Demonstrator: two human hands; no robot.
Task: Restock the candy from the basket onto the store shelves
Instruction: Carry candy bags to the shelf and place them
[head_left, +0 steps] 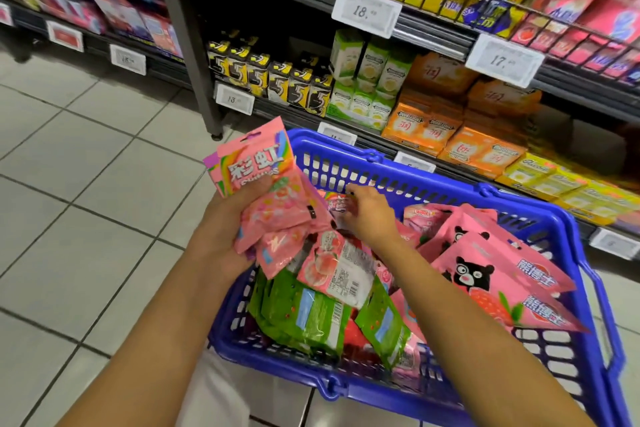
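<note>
Gripping a bunch of pink candy bags [266, 198] in my left hand [228, 215], I held them above the near-left corner of the blue basket [433, 184]. My right hand [367, 211] reached inside, fingers curled on a purple packet [337, 202] near the far wall, amid green and pink bags.

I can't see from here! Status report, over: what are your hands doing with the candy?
Left hand grips a bunch of pink candy bags. Right hand reaches into blue basket, fingering another bag. Basket full. Nothing blocking shelves.
</note>
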